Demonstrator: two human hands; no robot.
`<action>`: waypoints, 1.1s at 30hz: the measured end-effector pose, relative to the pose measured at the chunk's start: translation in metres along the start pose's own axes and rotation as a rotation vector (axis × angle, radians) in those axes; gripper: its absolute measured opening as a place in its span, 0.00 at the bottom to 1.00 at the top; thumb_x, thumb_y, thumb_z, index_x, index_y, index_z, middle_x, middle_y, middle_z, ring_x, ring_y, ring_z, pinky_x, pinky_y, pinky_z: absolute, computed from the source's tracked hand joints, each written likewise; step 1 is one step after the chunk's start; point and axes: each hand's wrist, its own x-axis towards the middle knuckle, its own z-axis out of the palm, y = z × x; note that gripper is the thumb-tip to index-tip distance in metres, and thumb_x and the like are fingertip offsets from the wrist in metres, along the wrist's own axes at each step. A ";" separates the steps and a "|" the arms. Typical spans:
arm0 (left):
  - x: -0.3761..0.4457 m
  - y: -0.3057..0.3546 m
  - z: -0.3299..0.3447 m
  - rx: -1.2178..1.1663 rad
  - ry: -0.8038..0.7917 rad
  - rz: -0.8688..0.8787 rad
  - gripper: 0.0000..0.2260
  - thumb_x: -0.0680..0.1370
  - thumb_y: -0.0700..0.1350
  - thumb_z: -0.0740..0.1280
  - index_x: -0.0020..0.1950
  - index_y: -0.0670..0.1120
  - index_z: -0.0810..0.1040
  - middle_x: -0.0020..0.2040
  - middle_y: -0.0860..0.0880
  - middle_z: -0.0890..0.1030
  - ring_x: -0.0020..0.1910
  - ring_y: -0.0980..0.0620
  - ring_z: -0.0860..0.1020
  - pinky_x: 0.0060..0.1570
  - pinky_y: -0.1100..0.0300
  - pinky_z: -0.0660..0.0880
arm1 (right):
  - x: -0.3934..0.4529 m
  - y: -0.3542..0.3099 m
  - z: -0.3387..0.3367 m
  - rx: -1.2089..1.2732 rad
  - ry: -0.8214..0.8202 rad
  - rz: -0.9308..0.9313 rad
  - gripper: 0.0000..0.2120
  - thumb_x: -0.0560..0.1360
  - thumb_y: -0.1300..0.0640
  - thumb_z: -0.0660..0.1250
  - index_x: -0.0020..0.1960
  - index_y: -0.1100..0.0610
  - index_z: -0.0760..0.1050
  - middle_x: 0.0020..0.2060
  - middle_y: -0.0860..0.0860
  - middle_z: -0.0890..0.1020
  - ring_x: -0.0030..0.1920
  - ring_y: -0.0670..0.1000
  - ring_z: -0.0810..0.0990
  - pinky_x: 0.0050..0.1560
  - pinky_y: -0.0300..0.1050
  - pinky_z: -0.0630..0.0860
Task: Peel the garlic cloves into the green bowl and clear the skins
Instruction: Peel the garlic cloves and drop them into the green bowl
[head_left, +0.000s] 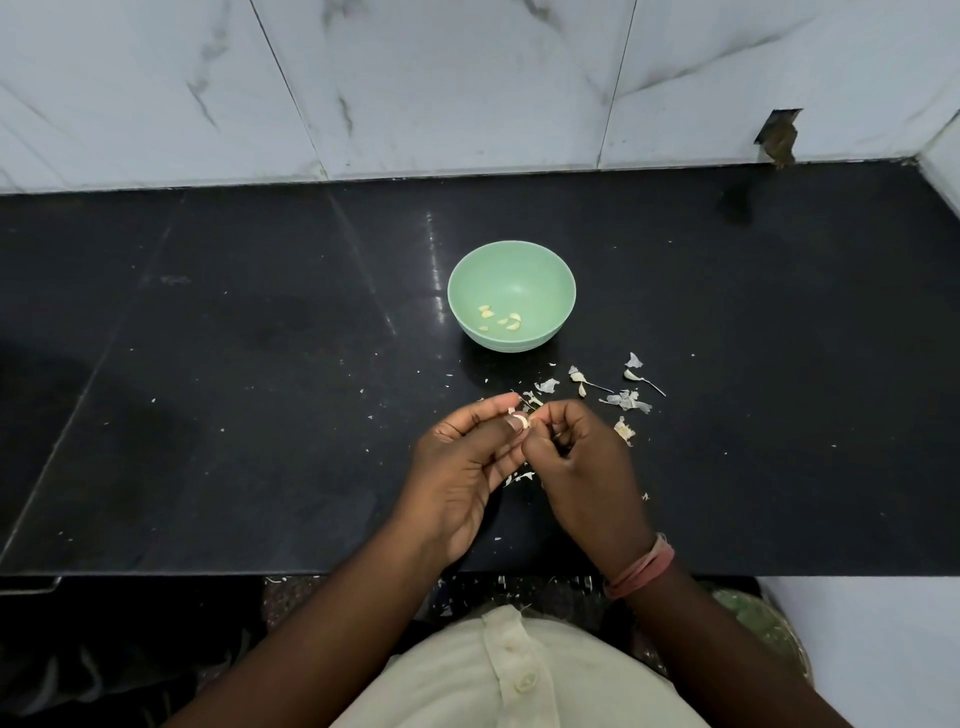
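Observation:
A green bowl (511, 260) stands on the black counter (234, 364), with several peeled garlic cloves (500, 318) lying in its bottom. In front of the bowl, my left hand (467, 467) pinches a small pale garlic clove (520, 420) between thumb and fingers. My right hand (582, 467) meets it from the right, its fingertips pinching at the same clove's skin. Loose papery garlic skins (626, 400) lie scattered on the counter to the right of my hands, and smaller flakes lie under and around them.
A white marble-tiled wall (467, 78) rises behind the counter, with a dark notch (777, 136) at its base on the right. The counter's front edge (311, 574) runs just under my wrists. Skin flakes also litter the floor below.

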 end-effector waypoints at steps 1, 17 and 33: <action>0.000 0.000 0.000 -0.006 0.006 -0.006 0.12 0.77 0.31 0.69 0.60 0.36 0.80 0.49 0.39 0.85 0.46 0.49 0.85 0.47 0.60 0.82 | 0.000 0.000 0.000 -0.007 -0.003 0.005 0.06 0.74 0.62 0.71 0.42 0.53 0.77 0.34 0.43 0.80 0.34 0.42 0.76 0.38 0.33 0.71; 0.008 0.002 -0.004 0.052 -0.016 -0.090 0.10 0.76 0.30 0.67 0.56 0.37 0.82 0.45 0.42 0.85 0.41 0.52 0.82 0.44 0.63 0.81 | 0.002 0.004 0.008 0.072 -0.026 0.094 0.04 0.77 0.60 0.69 0.43 0.54 0.77 0.34 0.49 0.81 0.32 0.44 0.76 0.37 0.41 0.74; 0.006 0.006 -0.009 0.043 -0.061 -0.041 0.14 0.77 0.29 0.67 0.61 0.38 0.80 0.52 0.40 0.85 0.48 0.45 0.86 0.46 0.58 0.83 | 0.009 0.010 -0.008 0.087 0.108 0.111 0.11 0.77 0.68 0.63 0.47 0.55 0.80 0.39 0.52 0.84 0.37 0.53 0.85 0.46 0.59 0.83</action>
